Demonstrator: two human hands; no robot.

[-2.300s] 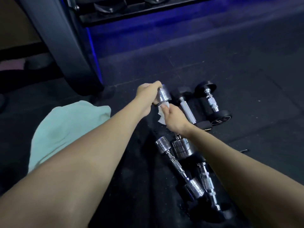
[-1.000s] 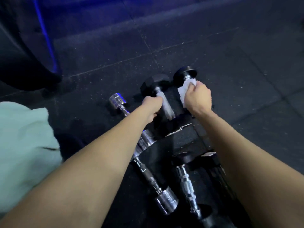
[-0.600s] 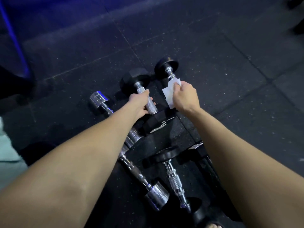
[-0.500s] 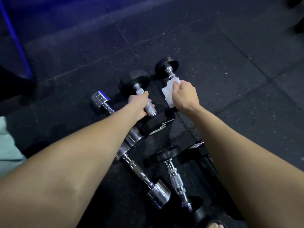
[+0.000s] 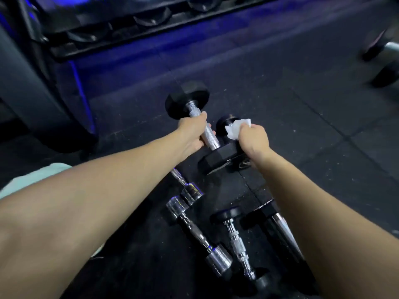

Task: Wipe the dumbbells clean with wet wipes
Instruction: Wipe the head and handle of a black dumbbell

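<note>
My left hand [image 5: 193, 133] grips the knurled steel handle of a black hex dumbbell [image 5: 187, 100], whose far head is raised off the floor while the near head [image 5: 224, 157] sits low beside my right wrist. My right hand [image 5: 253, 140] pinches a crumpled white wet wipe [image 5: 235, 128] just right of that handle. A small black round-headed dumbbell [image 5: 224, 124] lies behind the wipe, mostly hidden.
On the dark rubber floor near me lie a chrome dumbbell [image 5: 200, 236], a second chrome head [image 5: 192, 190], a small black dumbbell [image 5: 237, 240] and a larger black one [image 5: 280, 229]. A pale green towel [image 5: 32, 178] is at left. A dumbbell rack [image 5: 121, 24] stands behind.
My left hand has lifted the hex dumbbell's far end off the floor. My right hand still holds the wipe beside it. The view has tilted up, showing the rack.
</note>
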